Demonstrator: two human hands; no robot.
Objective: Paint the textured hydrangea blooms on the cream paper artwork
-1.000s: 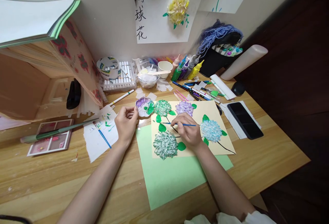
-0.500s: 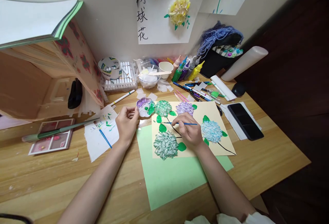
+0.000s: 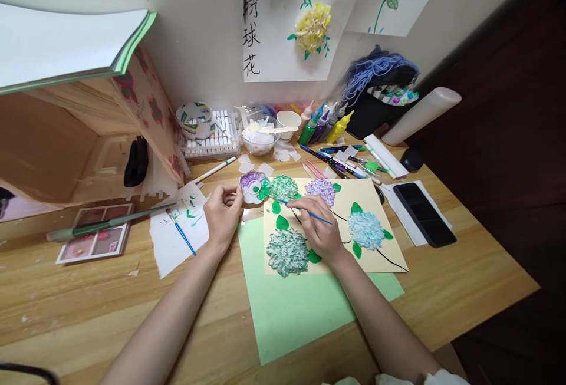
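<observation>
My left hand [image 3: 224, 213] pinches the edge of a small flower-shaped paint palette [image 3: 251, 195] with purple and green paint in it. A thin blue paintbrush [image 3: 309, 213] is gripped in my right hand [image 3: 322, 229], its tip pointing left toward the green paint; whether it touches the paint I cannot tell. Under my right hand lies a cream sheet [image 3: 384, 255] with raised flowers: a dark green one [image 3: 287, 252], a lighter green one [image 3: 283, 188], a purple one [image 3: 321, 191] and a blue one [image 3: 366, 230]. Green leaves and black stems surround them. Beneath is a light green sheet [image 3: 300, 320].
Left of my arm, a second paintbrush [image 3: 181, 233] lies on paint-marked paper [image 3: 165, 255]. Behind stand a marker case [image 3: 210, 148], a bowl of paper scraps [image 3: 259, 143], a paper cup [image 3: 289, 122] and paint bottles [image 3: 338, 128]. A phone [image 3: 423, 214] lies at the right.
The brush in my right hand has swung from near-level over the leaves to a slant, its tip now up near the palette. My left hand still holds the palette. The whole view has shifted slightly.
</observation>
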